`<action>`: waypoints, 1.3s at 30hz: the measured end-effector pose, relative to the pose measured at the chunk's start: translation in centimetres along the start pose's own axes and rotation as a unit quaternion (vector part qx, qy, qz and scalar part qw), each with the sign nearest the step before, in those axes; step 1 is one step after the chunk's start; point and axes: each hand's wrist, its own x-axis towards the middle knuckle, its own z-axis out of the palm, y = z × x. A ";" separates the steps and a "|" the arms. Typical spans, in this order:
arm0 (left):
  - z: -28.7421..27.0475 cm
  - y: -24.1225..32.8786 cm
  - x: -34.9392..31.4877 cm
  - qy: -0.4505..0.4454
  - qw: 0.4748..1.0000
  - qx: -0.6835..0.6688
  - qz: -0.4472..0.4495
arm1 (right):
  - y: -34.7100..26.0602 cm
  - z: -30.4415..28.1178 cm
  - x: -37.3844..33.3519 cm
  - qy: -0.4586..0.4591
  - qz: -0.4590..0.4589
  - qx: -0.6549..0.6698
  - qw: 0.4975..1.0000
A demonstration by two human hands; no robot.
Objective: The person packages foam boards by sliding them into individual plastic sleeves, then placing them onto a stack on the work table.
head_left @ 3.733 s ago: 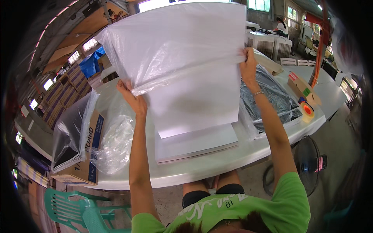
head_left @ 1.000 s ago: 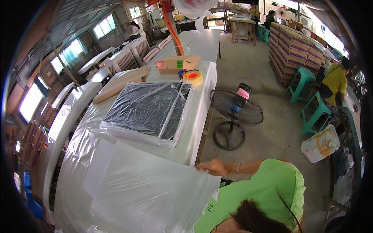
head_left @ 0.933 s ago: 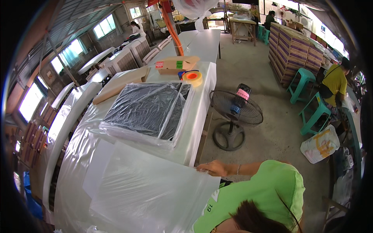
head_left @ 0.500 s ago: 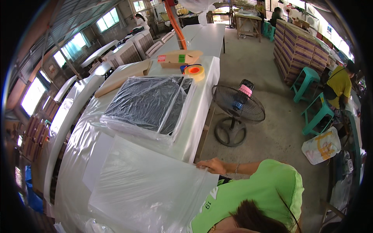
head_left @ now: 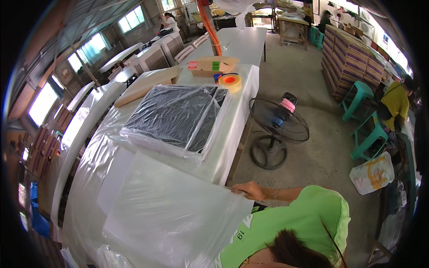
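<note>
At lower centre my right hand (head_left: 251,190) pinches clear plastic film (head_left: 172,207), the flat white sheet (head_left: 113,177) only partly covered; my unseen left hand I can't tell.

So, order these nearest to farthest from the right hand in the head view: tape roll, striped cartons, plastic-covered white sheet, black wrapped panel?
1. Plastic-covered white sheet: in the right hand.
2. Black wrapped panel: next along the table.
3. Tape roll: farther along, right edge.
4. Striped cartons: farther back, right.
</note>
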 end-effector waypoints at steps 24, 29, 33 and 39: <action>-3.9 -4.4 1.5 -0.162 0.895 0.266 0.319 | -0.1 -0.7 -1.4 -0.018 0.014 0.004 1.000; -3.8 -4.4 2.0 -0.168 0.889 0.271 0.329 | -0.7 -1.4 -1.9 -0.020 -0.014 -0.006 1.000; -3.8 -4.3 1.3 -0.152 0.888 0.275 0.336 | 0.2 -0.6 -2.3 0.017 -0.030 -0.020 0.999; -2.5 -4.4 2.0 -0.171 0.877 0.289 0.343 | 1.1 -1.7 -4.3 -0.003 -0.022 -0.075 0.997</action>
